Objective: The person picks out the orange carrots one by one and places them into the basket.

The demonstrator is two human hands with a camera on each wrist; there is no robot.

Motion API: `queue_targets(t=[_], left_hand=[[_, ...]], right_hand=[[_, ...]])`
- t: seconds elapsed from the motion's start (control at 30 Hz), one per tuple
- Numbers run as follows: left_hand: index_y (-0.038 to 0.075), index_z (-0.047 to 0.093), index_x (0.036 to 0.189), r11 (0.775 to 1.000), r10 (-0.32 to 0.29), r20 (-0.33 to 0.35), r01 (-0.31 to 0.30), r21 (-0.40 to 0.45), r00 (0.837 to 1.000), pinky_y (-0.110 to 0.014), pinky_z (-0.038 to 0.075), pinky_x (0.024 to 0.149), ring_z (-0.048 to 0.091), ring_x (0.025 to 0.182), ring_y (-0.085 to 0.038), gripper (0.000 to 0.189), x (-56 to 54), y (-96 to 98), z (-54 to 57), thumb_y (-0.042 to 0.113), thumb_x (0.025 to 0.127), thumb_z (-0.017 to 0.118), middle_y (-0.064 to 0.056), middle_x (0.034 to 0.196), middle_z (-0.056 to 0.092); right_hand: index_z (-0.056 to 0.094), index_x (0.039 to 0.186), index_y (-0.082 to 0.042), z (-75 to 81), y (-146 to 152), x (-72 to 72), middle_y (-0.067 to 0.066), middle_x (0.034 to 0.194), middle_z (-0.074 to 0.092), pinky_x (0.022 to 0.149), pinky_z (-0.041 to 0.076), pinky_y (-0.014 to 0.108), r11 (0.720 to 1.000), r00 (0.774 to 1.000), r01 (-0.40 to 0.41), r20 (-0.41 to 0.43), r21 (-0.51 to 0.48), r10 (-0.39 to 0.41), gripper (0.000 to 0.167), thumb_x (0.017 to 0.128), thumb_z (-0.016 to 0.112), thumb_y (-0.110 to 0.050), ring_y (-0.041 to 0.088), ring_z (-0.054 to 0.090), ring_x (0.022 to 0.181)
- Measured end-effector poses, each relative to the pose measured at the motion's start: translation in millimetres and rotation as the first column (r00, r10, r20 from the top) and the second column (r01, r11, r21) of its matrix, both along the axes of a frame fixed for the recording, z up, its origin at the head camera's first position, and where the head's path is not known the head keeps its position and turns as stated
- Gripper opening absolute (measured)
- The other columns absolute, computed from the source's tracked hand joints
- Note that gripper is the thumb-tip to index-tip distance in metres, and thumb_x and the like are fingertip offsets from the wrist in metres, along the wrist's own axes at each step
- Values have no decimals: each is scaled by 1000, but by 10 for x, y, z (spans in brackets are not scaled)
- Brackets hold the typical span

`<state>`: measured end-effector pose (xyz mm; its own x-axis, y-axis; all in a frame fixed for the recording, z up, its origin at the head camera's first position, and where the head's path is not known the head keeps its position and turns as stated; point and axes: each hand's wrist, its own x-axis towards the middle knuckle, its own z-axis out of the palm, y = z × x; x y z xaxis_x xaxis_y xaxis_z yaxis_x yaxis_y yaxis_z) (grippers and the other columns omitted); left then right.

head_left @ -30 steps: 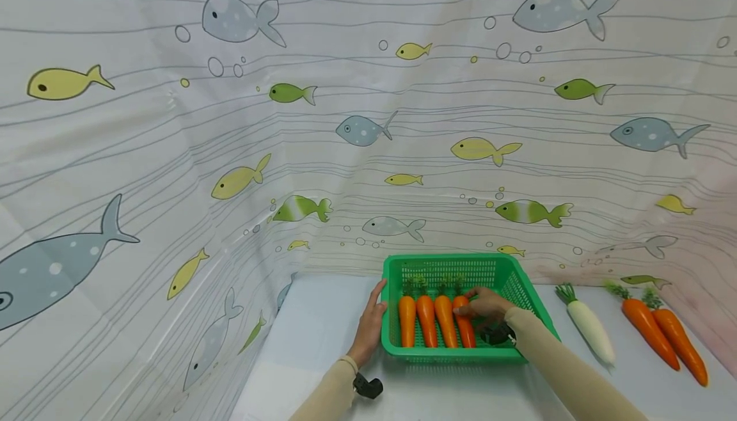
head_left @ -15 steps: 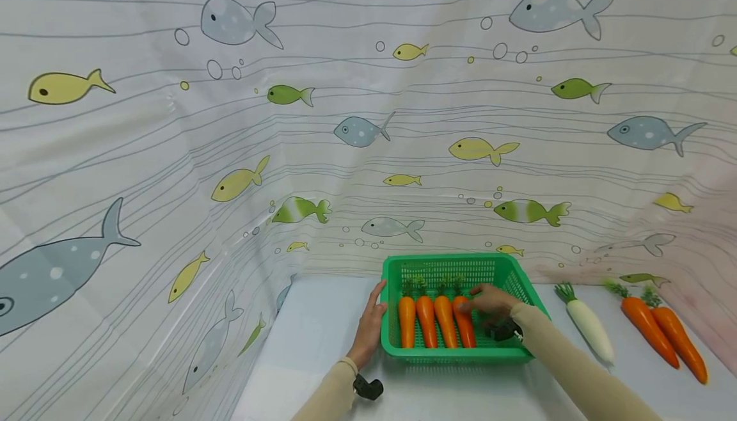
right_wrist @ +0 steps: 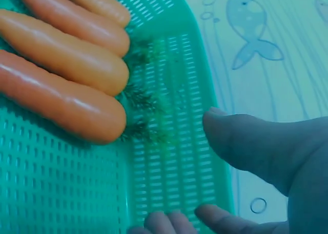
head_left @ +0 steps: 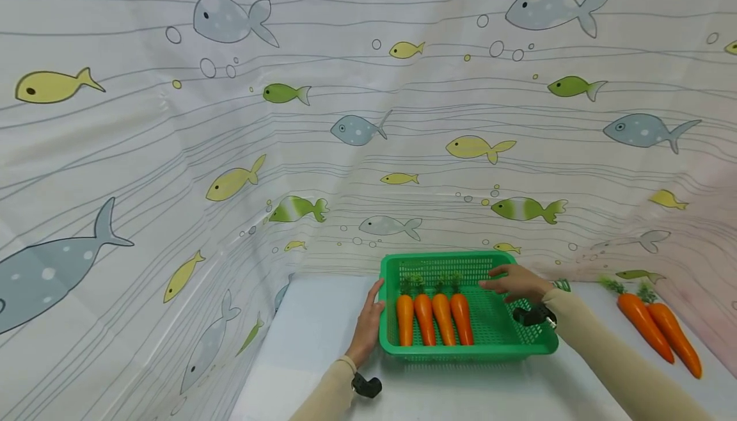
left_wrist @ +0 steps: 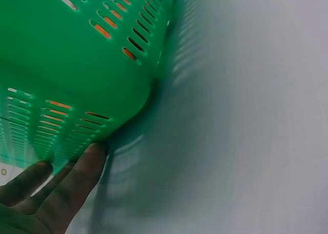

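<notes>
A green plastic basket [head_left: 507, 350] holds several orange carrots [head_left: 461, 318] lying side by side in its left half, their leafy tops against the back wall. My left hand [head_left: 364, 331] lies along the basket's left side; in the left wrist view its fingertips [left_wrist: 94, 151] touch the perforated wall, fingers extended. My right hand [head_left: 517, 283] hovers over the right half of the basket with nothing in its grasp. The right wrist view has its thumb [right_wrist: 233, 136] and fingers spread apart, beside the tops of the carrots [right_wrist: 66, 106].
On the white table [head_left: 328, 318] right of the basket lie two more carrots [head_left: 645, 325]. Green leaves of a white radish [head_left: 562, 285] show behind my right wrist; its body is hidden by the sleeve. A fish-printed sheet [head_left: 345, 171] encloses the back and sides.
My right hand has let go of the rightmost carrot in the basket and risen to the right, where the arm now covers the white radish. The left hand stays at the basket's side.
</notes>
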<state>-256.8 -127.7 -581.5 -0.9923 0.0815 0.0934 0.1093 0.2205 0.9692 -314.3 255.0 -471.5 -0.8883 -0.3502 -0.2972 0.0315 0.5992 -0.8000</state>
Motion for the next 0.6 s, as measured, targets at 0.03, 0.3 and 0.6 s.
queue_targets(t=[0.03, 0.3, 0.6], left_hand=[[41, 31, 166, 1000, 1, 0, -1, 0, 1000, -76, 22, 123, 29, 160, -42, 52, 0, -1, -4, 35, 114, 35, -7, 177, 24], [41, 31, 166, 1000, 3, 6, -3, -9, 1000, -74, 18, 126, 22, 163, -40, 53, -5, 1, -24, 32, 115, 34, -6, 177, 24], [42, 31, 166, 1000, 10, 9, -10, -13, 1000, -75, 20, 124, 25, 162, -41, 52, -8, -9, 13, 35, 115, 34, -6, 177, 24]], right_hand=[[40, 153, 17, 12, 29, 6, 41, 149, 50, 98, 60, 55, 1000, 1000, 4, 2, -4, -4, 78, 105, 67, -38, 56, 57, 133], [50, 148, 14, 158, 291, 69, 34, 144, 60, 93, 61, 53, 995, 996, 84, -23, 54, -83, 75, 105, 63, -47, 47, 66, 126], [42, 150, 17, 303, 792, 101, 43, 151, 46, 99, 58, 56, 989, 993, 116, -28, 94, -114, 71, 112, 51, -42, 56, 53, 136]])
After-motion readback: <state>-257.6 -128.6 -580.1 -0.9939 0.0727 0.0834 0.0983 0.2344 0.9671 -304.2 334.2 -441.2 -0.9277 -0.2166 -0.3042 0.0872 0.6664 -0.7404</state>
